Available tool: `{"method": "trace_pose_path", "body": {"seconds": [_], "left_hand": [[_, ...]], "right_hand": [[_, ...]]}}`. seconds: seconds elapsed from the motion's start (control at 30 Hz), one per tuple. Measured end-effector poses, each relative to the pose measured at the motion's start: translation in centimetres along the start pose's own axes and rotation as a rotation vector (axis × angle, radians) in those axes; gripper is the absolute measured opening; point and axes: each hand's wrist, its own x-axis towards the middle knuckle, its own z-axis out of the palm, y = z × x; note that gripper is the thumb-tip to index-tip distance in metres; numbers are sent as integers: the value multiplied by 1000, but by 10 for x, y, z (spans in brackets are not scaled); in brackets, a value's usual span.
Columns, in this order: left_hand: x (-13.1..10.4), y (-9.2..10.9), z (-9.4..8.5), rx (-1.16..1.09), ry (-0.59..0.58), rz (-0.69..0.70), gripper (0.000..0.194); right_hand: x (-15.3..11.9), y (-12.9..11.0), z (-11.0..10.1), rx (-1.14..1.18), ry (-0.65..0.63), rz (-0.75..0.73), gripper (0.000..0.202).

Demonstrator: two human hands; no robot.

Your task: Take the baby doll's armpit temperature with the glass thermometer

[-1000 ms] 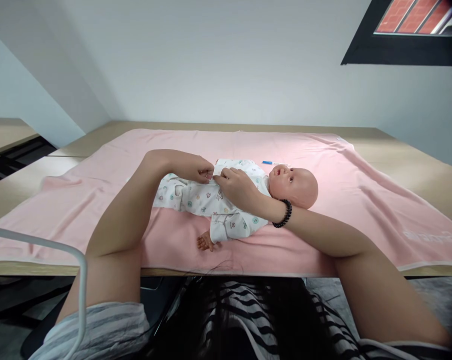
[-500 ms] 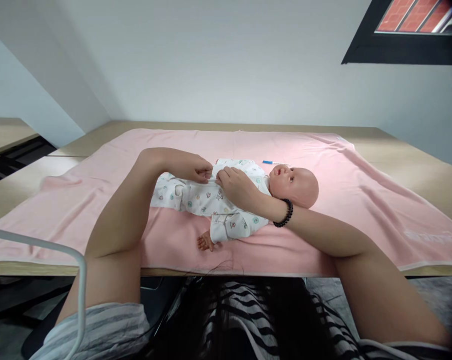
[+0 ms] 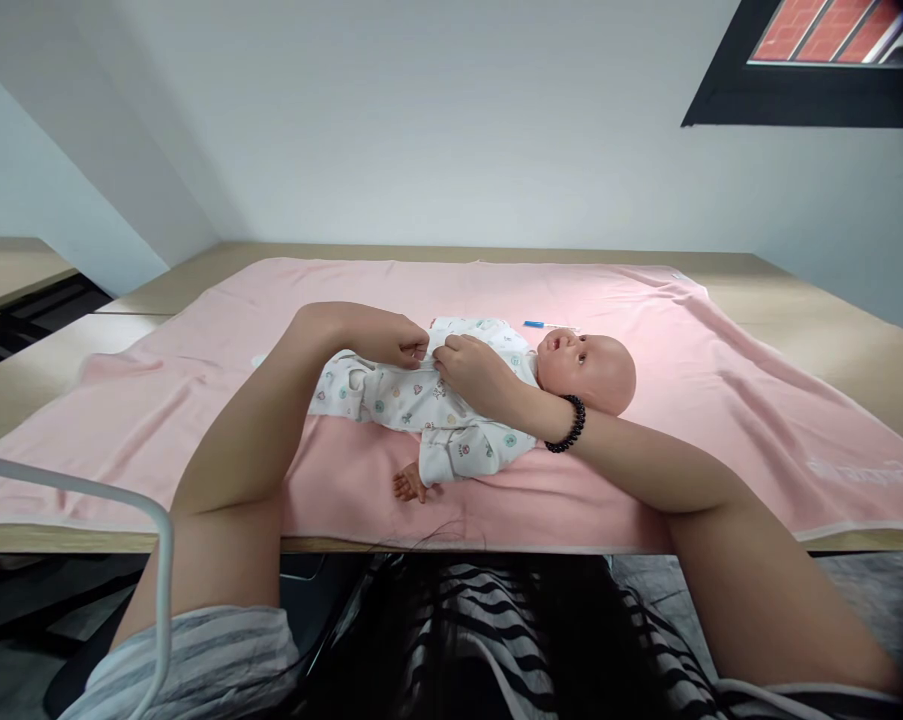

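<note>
A baby doll (image 3: pixel 592 372) lies on its back, head to the right, dressed in a white baby outfit (image 3: pixel 406 400) with small coloured prints. My left hand (image 3: pixel 402 343) is closed over the middle of its front, fingertips pinching the cloth. Right beside it, my right hand (image 3: pixel 475 372) pinches the same part of the outfit, thumb and forefinger together. A thin white strip of cloth seems to run between the two sets of fingertips, too small to make out fully. The doll's near hand (image 3: pixel 408 483) pokes out of its sleeve toward me.
A pink blanket (image 3: pixel 218 420) lies under the doll, spread over a light wooden table (image 3: pixel 811 300). Behind the doll's head is a slim blue-and-white item (image 3: pixel 535 324). A white cable-like tube (image 3: pixel 162 560) bends at the lower left. The wall (image 3: pixel 451 130) stands behind the table.
My left hand and wrist have shifted slightly right and down, closer to my right hand. My right hand and the doll stay almost where they were.
</note>
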Motion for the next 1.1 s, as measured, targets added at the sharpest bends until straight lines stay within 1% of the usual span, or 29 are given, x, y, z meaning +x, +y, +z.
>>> {"method": "trace_pose_path", "body": {"seconds": [0.07, 0.17, 0.33, 0.47, 0.6, 0.77, 0.9, 1.03, 1.1], "left_hand": [[-1, 1, 0, -1, -2, 0, 26], [-1, 2, -1, -2, 2, -15, 24], [1, 0, 1, 22, 21, -42, 22], [4, -3, 3, 45, 35, -37, 23], [9, -7, 4, 65, 50, -74, 18], [14, -12, 4, 66, 30, -72, 14], [14, -10, 4, 78, 29, -80, 13], [13, -7, 4, 100, 41, -86, 12], [13, -7, 4, 101, 48, -69, 12]], "right_hand": [[1, 0, -2, 23, -6, 3, 29], [1, -2, -6, 93, -2, 62, 30], [2, -4, -9, 119, -21, 105, 28], [4, -2, -7, 130, -27, 100, 26], [5, 1, -5, 150, -38, 79, 26], [5, 1, -6, 204, -60, 97, 28], [4, 2, -8, 262, -67, 114, 28], [4, 4, -6, 315, -45, 123, 26], [4, 4, -5, 336, -10, 121, 22]]}}
